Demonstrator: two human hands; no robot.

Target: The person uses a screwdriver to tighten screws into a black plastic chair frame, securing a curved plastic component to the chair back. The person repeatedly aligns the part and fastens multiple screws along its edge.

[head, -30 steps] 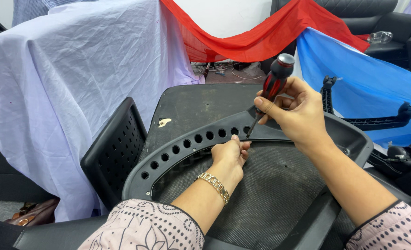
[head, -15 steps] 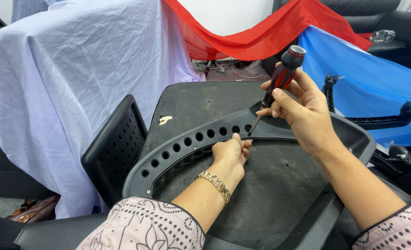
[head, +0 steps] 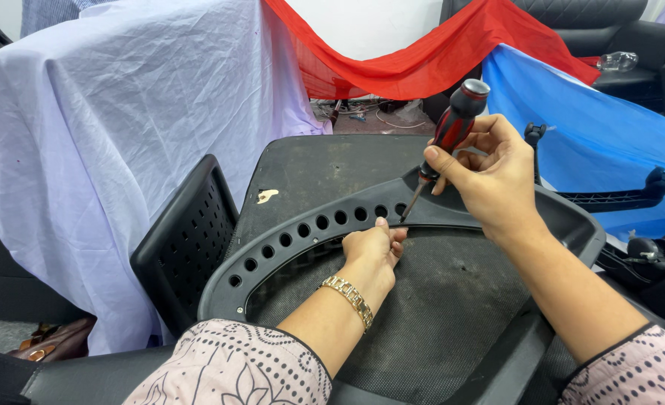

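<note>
My right hand (head: pixel 490 176) grips a red and black screwdriver (head: pixel 446 135), tilted with its handle up and to the right. Its tip rests in a hole of the curved black plastic chair frame (head: pixel 302 229), which has a row of round holes. My left hand (head: pixel 372 251) is closed on the frame's inner edge just below the tip, thumb on the rim. A gold bracelet (head: pixel 347 300) sits on that wrist. Dark mesh (head: pixel 437 307) fills the frame under my forearms.
A perforated black panel (head: pixel 186 236) stands at the left of the frame. Pale lilac cloth (head: pixel 122 135), red cloth (head: pixel 422 60) and blue cloth (head: pixel 610 127) drape the things behind. A black chair base arm (head: pixel 625 196) lies on the blue cloth. A brown bag (head: pixel 51 343) sits on the floor.
My right hand shifted the screwdriver handle slightly, tilting it right and then back a little, with the tip staying at the same hole. My left hand has not moved.
</note>
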